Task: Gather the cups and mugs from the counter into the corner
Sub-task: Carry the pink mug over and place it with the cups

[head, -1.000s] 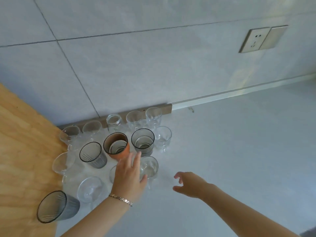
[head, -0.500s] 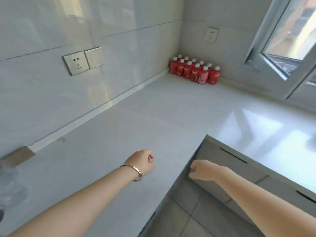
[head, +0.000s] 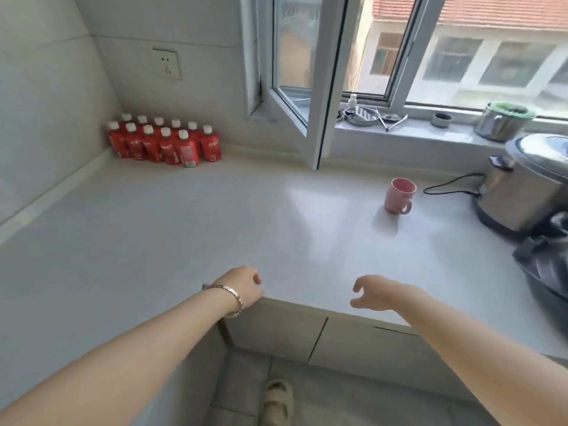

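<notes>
A pink mug (head: 398, 196) stands upright on the pale counter (head: 215, 216) at the right, under the window, its handle turned toward me. My left hand (head: 242, 287), with a bracelet on the wrist, hovers over the counter's inner front edge, fingers loosely curled and holding nothing. My right hand (head: 379, 293) is held above the counter's front edge, fingers spread and empty. The mug lies well beyond both hands, closer to the right one. The cluster of glasses is out of view.
Several red bottles (head: 163, 142) fill the far left corner. An open window sash (head: 307, 87) juts over the counter. A steel rice cooker (head: 528, 186) with a cord and a dark bag (head: 544, 265) sit at the right. Small items line the window sill (head: 399, 130).
The view has swung right, away from the gathered glasses, to the window side of the counter. The pink mug has come into sight. Both hands stay empty, the left having left the glasses.
</notes>
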Available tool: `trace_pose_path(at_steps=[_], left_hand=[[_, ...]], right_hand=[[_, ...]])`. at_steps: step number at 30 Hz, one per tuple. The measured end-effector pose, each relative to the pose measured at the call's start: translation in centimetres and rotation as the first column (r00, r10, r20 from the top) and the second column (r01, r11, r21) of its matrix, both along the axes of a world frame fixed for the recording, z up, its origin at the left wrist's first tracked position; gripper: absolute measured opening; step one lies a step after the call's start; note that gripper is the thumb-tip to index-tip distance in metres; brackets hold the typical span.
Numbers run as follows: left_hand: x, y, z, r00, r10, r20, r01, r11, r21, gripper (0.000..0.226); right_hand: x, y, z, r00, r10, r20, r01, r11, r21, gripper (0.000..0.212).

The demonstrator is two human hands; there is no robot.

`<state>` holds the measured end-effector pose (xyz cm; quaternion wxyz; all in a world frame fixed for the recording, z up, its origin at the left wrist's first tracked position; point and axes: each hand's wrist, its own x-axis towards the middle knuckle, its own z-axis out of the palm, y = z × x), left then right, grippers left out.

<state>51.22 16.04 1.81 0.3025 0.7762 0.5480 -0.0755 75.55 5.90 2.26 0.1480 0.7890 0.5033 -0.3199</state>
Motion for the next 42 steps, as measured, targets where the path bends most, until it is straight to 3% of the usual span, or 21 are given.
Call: trace_pose_path(at_steps=[6, 10, 12, 16, 21, 24, 27, 30, 34, 37, 42], left_hand=[[10.6, 6.9, -2.0, 0.986, -0.154, -0.065, 0.150, 0.987, -0.057, 0.029], [17.5, 11.0, -2.6, 0.970, -0.235, -0.058, 0.231, 0.970, -0.080, 0.010], [20.7, 12.7, -2.8, 0.964, -0.260, -0.050, 0.255, 0.964, -0.080, 0.019], [25.9, 14.6, -3.5, 0.972, -0.231, -0.045, 0.226, 0.969, -0.100, 0.028], [30.1, 15.3, -4.9, 0.990, -0.113, -0.083, 0.102, 0.988, -0.117, 0.030], [31.5, 14.7, -5.4, 0.991, -0.026, -0.129, 0.010, 0.993, -0.121, 0.030], [32.4, 14.0, -5.5, 0.985, 0.067, -0.159, -0.087, 0.988, -0.125, 0.029], [32.7, 13.1, -5.6, 0.975, 0.151, -0.166, -0.172, 0.978, -0.119, 0.029], [32.2, 11.5, -5.6, 0.955, 0.245, -0.168, -0.266, 0.957, -0.119, 0.029], [31.0, 10.3, -5.4, 0.934, 0.301, -0.191, -0.326, 0.938, -0.120, 0.029], [27.2, 7.0, -4.8, 0.895, 0.396, -0.205, -0.425, 0.896, -0.126, 0.030]], right_hand=[[9.5, 3.3, -1.0, 0.986, -0.167, -0.003, 0.167, 0.986, -0.014, 0.051], [15.6, 5.9, -1.5, 0.957, -0.289, -0.026, 0.289, 0.957, -0.014, 0.051], [18.5, 7.0, -1.8, 0.942, -0.332, -0.043, 0.332, 0.943, -0.003, 0.051], [24.0, 9.5, -2.1, 0.926, -0.375, -0.041, 0.377, 0.924, 0.068, 0.052], [31.3, 14.7, -2.6, 0.925, -0.370, -0.086, 0.379, 0.883, 0.278, 0.065], [34.7, 18.3, -2.8, 0.954, -0.270, -0.134, 0.301, 0.861, 0.410, 0.084], [36.8, 21.0, -3.8, 0.989, -0.114, -0.097, 0.143, 0.911, 0.387, 0.098], [37.5, 21.5, -5.8, 0.984, -0.062, -0.166, 0.115, 0.936, 0.332, 0.095], [38.1, 21.1, -7.3, 0.969, -0.065, -0.240, 0.160, 0.901, 0.402, 0.089], [38.2, 21.5, -6.8, 0.975, -0.044, -0.217, 0.130, 0.909, 0.397, 0.088], [33.3, 20.6, -4.9, 0.959, 0.254, -0.126, -0.191, 0.906, 0.377, 0.093]])
